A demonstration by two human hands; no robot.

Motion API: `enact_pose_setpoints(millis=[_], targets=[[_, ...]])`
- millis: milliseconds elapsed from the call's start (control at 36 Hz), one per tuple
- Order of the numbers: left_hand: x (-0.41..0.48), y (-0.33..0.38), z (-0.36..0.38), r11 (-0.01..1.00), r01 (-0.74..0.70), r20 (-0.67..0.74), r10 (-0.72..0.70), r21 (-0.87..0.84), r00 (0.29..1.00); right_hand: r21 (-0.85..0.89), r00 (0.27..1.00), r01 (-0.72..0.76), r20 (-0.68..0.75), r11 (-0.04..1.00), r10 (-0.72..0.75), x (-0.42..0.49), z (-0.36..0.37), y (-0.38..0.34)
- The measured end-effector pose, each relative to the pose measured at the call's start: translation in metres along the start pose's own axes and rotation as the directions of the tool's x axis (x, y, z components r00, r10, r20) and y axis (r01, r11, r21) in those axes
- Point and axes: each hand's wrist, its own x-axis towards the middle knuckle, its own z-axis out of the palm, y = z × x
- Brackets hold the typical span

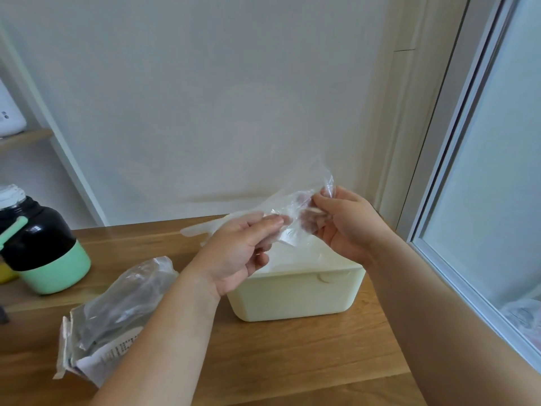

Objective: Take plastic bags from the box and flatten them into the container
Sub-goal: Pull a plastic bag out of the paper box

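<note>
pinching one clear bag [295,212] over the container [295,294], left hand [240,253] and right hand [345,221] likely spread it flat before lowering.

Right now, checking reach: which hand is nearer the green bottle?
Left. The left hand lies right of the bottle; the right hand lies farther right. Both pinch one bag.

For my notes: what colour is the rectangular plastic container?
The rectangular plastic container is cream; head view.
</note>
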Motion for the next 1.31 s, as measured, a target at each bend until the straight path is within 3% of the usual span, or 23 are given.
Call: enact_pose_setpoints(millis=[111, 306, 500, 556, 611, 667, 722, 750, 806, 861, 917, 945, 1000, 1028, 1111, 1139, 1167, 1222, 1306], targets=[[-0.002, -0.002, 0.001, 0.999, -0.032, 0.042, 0.031, 0.032, 0.999, 0.006, 1.0, 0.018, -0.015, 1.0, -0.018, 0.001, 0.003, 0.002], [-0.005, -0.004, 0.0, 0.998, -0.054, -0.018, 0.054, 0.028, 0.998, 0.038, 0.997, 0.068, -0.028, 0.997, -0.067, 0.0, 0.002, -0.001], [-0.009, 0.001, -0.02, 0.983, 0.027, -0.193, 0.009, 0.181, 0.981, 0.168, 0.987, 0.113, -0.133, 0.979, -0.091, 0.003, -0.005, -0.003], [-0.009, 0.002, -0.024, 0.963, 0.013, -0.303, 0.071, 0.268, 0.95, 0.18, 0.989, 0.092, -0.132, 0.979, -0.069, 0.002, -0.007, -0.003], [-0.007, 0.003, -0.025, 0.933, -0.072, -0.448, 0.236, 0.353, 0.862, 0.152, 0.992, 0.047, -0.125, 0.987, -0.028, 0.003, -0.009, -0.002], [-0.006, 0.004, -0.024, 0.868, -0.173, -0.545, 0.436, 0.466, 0.716, -0.022, 0.986, -0.013, -0.167, 1.0, 0.009, 0.003, -0.011, 0.0], [-0.008, 0.006, -0.019, 0.743, -0.225, -0.502, 0.612, 0.631, 0.611, -0.217, 0.961, -0.069, -0.275, 0.974, 0.007, 0.004, -0.013, 0.002], [-0.008, 0.007, -0.016, 0.661, -0.242, -0.429, 0.679, 0.71, 0.596, -0.275, 0.948, -0.09, -0.319, 0.957, -0.003, 0.005, -0.015, 0.004], [-0.004, 0.007, -0.011, 0.481, -0.257, -0.226, 0.735, 0.838, 0.64, -0.372, 0.924, -0.125, -0.381, 0.92, -0.028, 0.006, -0.018, 0.006], [0.005, 0.005, -0.005, 0.312, -0.231, -0.014, 0.622, 0.921, 0.783, -0.468, 0.904, -0.182, -0.426, 0.865, -0.041, 0.006, -0.021, 0.008], [0.015, 0.0, 0.002, 0.212, -0.151, 0.08, 0.312, 0.965, 0.947, -0.594, 0.9, -0.209, -0.428, 0.777, -0.084, 0.004, -0.023, 0.009], [0.02, -0.003, 0.004, 0.172, -0.107, 0.083, 0.141, 0.979, 0.987, -0.68, 0.906, -0.208, -0.406, 0.704, -0.124, 0.003, -0.023, 0.008], [0.03, -0.009, 0.005, 0.141, -0.021, 0.037, -0.11, 0.99, 0.993, -0.853, 0.929, -0.184, -0.313, 0.488, -0.197, -0.001, -0.023, 0.006], [0.034, -0.011, 0.004, 0.153, 0.011, 0.015, -0.169, 0.988, 0.986, -0.919, 0.939, -0.179, -0.267, 0.351, -0.219, -0.004, -0.023, 0.004], [0.04, -0.012, 0.002, 0.2, 0.041, 0.002, -0.21, 0.979, 0.978, -0.988, 0.968, -0.12, -0.094, -0.099, -0.233, -0.007, -0.022, -0.003], [0.041, -0.011, 0.001, 0.193, 0.035, 0.008, -0.215, 0.981, 0.977, -0.981, 0.98, -0.057, -0.019, -0.188, -0.197, -0.006, -0.022, -0.005], [0.043, -0.01, 0.002, 0.177, 0.029, 0.012, -0.226, 0.984, 0.974, -0.975, 0.99, 0.005, 0.036, -0.22, -0.136, -0.004, -0.021, -0.007], [0.047, -0.009, 0.003, 0.148, 0.034, 0.005, -0.257, 0.988, 0.967, -0.978, 0.997, 0.077, 0.077, -0.192, 0.008, 0.002, -0.018, -0.006], [0.055, -0.013, 0.0, 0.142, 0.045, 0.001, -0.305, 0.989, 0.952, -0.984, 0.981, 0.063, 0.031, -0.164, 0.193, 0.015, -0.017, 0.003]])
